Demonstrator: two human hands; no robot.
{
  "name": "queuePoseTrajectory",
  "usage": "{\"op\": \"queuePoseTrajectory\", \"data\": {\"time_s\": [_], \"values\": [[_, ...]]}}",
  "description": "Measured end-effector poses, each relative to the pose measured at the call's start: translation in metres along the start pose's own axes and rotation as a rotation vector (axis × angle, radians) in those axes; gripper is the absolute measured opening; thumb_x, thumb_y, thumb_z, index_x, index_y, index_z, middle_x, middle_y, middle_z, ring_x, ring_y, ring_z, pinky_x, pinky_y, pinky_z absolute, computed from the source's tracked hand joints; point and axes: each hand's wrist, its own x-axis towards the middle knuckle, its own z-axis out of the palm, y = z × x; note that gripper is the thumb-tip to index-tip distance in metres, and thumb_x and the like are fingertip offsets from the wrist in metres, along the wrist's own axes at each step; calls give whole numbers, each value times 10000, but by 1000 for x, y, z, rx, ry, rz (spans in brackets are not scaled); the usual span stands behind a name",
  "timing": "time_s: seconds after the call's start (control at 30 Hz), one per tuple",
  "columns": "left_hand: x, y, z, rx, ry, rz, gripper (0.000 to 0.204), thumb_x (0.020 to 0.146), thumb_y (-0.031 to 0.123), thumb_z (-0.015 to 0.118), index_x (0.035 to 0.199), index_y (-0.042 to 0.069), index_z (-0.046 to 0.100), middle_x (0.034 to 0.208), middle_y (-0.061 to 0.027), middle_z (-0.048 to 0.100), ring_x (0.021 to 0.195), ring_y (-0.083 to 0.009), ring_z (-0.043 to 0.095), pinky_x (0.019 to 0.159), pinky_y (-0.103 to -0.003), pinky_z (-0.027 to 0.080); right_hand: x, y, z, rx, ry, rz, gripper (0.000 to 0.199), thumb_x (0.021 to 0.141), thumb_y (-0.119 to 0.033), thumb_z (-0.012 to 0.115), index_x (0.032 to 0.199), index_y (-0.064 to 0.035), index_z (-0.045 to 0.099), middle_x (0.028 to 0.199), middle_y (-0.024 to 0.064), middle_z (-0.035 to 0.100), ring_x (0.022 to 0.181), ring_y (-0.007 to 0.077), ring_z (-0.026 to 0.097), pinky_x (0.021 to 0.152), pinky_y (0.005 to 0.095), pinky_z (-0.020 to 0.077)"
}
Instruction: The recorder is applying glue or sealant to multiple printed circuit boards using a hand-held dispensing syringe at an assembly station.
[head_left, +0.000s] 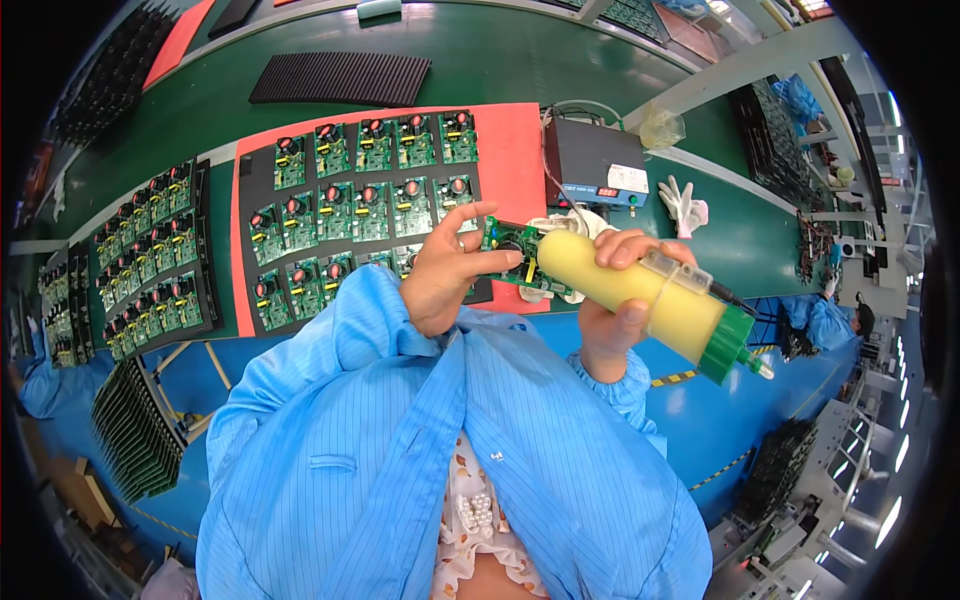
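Observation:
My right hand [625,290] is wrapped round a fat yellow dispensing cartridge [580,265] with a green end cap [728,345]. A clear clamp piece and a dark cable sit along its side. The cartridge's rounded end tilts toward a green circuit board [528,268], and whether the two touch is hidden. My left hand [445,268] grips that board at its left edge, thumb and index finger apart around it. Under the board lies a crumpled white cloth [592,224]. Several similar boards [372,205] lie in rows on a black tray to the left.
A red mat [520,130] lies beneath the tray. At the right stands a dark blue control box [600,165] with cables, beside a white glove [684,206]. More trays of boards [150,260] sit at far left. A black ribbed strip [340,78] lies behind.

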Motion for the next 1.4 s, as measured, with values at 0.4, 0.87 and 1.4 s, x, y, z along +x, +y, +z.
{"op": "queuePoseTrajectory", "data": {"time_s": [0.4,0.87,1.4], "values": [[2,-1,-3,-31,11,0,605,753,-68,654,1280,49,380,1006,-156,593,890,-203,595,808,-286,465,-1,2,-1,25,9,26,573,784,-440,662,1201,-158,387,841,39,534,769,162,504,733,339,394],[1,-1,-6,16,6,-40,558,776,-93,602,1279,57,413,1026,-143,606,903,-174,597,821,-256,476,10,6,-8,304,-17,343,569,735,-243,727,1187,-111,408,804,86,563,757,201,544,701,355,447],[-2,2,-9,33,16,-33,548,782,-93,594,1280,54,416,1030,-138,605,895,-168,599,806,-241,478,9,-1,-13,171,101,135,536,803,-405,641,1205,-143,401,835,44,524,768,163,488,754,341,395]]}}
